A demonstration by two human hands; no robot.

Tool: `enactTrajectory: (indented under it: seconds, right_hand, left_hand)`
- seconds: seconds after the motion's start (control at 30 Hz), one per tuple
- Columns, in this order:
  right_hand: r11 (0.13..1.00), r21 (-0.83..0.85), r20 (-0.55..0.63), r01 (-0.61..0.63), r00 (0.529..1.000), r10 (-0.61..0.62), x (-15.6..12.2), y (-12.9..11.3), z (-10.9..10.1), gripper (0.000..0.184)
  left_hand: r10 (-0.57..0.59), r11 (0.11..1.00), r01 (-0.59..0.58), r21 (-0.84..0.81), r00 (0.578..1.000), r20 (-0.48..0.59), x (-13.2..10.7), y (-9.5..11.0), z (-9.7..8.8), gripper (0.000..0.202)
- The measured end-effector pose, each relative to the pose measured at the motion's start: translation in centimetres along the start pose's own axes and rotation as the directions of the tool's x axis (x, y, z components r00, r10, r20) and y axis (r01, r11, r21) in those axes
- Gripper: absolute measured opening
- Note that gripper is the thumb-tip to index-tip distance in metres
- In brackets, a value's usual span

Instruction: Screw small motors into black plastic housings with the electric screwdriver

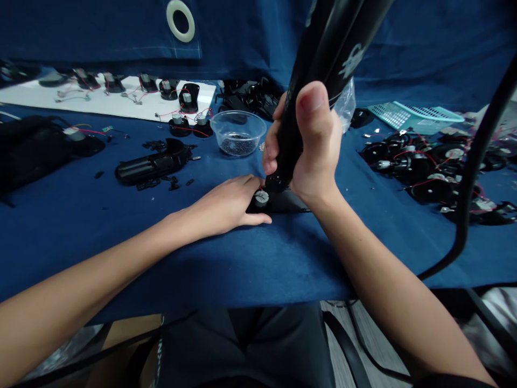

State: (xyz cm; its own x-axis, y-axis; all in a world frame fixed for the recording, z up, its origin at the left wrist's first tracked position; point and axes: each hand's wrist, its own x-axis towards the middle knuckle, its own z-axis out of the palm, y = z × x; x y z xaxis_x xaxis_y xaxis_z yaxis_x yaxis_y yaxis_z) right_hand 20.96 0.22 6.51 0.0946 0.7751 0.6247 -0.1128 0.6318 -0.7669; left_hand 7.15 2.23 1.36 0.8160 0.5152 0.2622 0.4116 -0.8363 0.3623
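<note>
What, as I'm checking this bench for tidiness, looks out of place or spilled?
Small black pieces lie scattered on the blue cloth around a black housing, left of the left hand, unlike the bits gathered in the clear bowl.

Nothing is reading clearly here. A white emblem is showing on the black tool (323, 70) just above the right hand (317, 145), but it is staying too blurred to make out. Small white letters are running along the edge of the dark clothing (242, 345) below the table (194, 280), too small and cut off to read.
</note>
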Motion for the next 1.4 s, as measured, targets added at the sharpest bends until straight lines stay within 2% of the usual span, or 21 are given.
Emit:
enactTrajectory:
  seconds: [0.57,0.8,1.0,1.1,1.27,1.4]
  right_hand:
    - [0.999,-0.007,-0.022,0.038,0.999,-0.038,-0.01,0.0,0.06,0.043]
    - [1.0,0.009,-0.041,0.029,0.999,-0.028,-0.27,-0.28,0.37,0.033]
    - [0.999,0.024,-0.014,0.037,0.999,-0.037,-0.24,-0.19,0.32,0.041]
    - [0.999,0.026,0.016,0.019,1.0,-0.02,-0.28,-0.08,0.17,0.039]
    - [0.999,-0.036,0.044,0.028,0.999,-0.026,-0.24,0.07,-0.09,0.049]
    - [1.0,0.005,0.015,0.015,1.0,-0.016,-0.13,-0.06,-0.05,0.041]
  left_hand:
    - [-0.007,1.0,0.007,-0.02,1.0,0.019,-0.09,0.04,-0.11,0.052]
    - [0.015,1.0,-0.015,-0.018,1.0,0.001,-0.06,-0.11,-0.11,0.05]
    - [0.021,0.999,-0.02,-0.032,0.999,0.024,-0.07,-0.18,0.02,0.058]
    - [0.012,0.999,-0.011,-0.032,0.999,0.032,-0.09,-0.22,0.01,0.061]
    - [0.021,0.999,-0.02,-0.051,0.999,0.034,-0.12,-0.23,-0.04,0.062]
    - [0.02,0.998,-0.018,-0.06,0.999,0.03,-0.1,-0.2,-0.05,0.06]
